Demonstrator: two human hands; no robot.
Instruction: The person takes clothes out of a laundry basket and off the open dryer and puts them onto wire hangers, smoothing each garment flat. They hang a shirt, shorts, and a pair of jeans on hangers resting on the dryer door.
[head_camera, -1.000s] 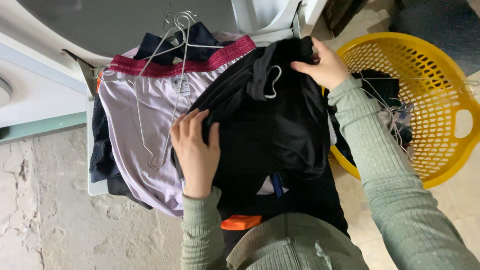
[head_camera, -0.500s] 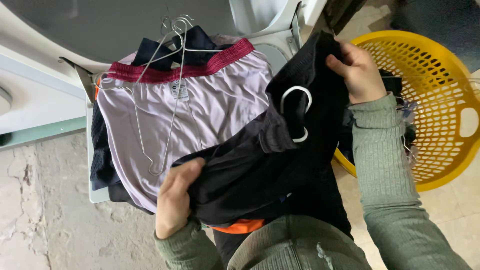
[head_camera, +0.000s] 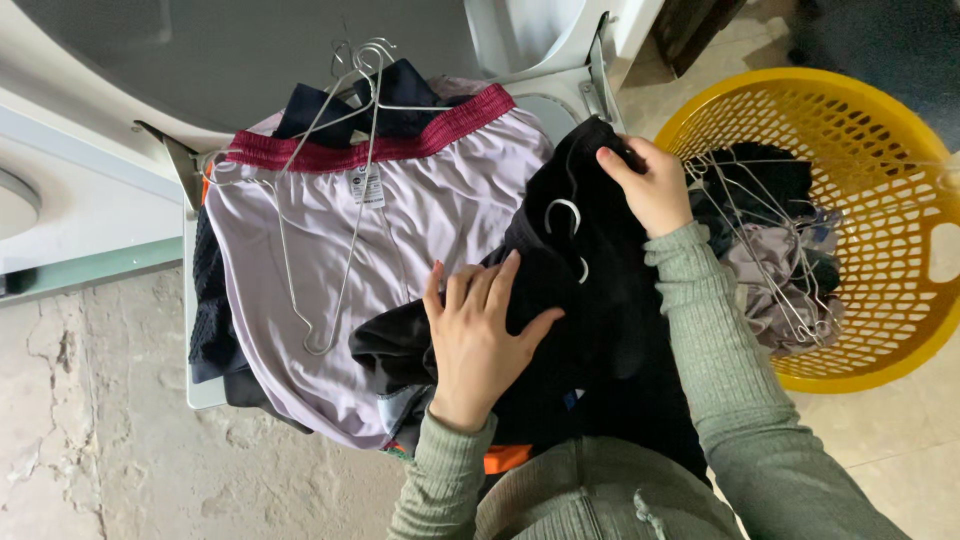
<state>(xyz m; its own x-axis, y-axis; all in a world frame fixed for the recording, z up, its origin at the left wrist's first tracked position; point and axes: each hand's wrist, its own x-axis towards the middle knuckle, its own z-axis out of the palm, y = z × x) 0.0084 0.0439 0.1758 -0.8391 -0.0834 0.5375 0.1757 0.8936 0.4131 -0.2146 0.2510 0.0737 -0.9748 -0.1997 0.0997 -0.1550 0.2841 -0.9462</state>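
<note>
Cracked concrete floor (head_camera: 90, 440) and a white appliance frame the scene. Left hand (head_camera: 475, 335), fingers spread, now presses flat on the black garment (head_camera: 590, 300), having slid up from its lower edge; right hand (head_camera: 650, 185) pinches the garment's top corner. Lilac shorts (head_camera: 400, 230) lie beside, under wire hangers (head_camera: 350, 190). Yellow basket (head_camera: 900, 330) stands right.

Both your hands are down, sleeves to the wrists.
Your left hand (head_camera: 478, 335) lies flat, fingers spread; your right hand (head_camera: 650, 185) is curled tight, gripping.
</note>
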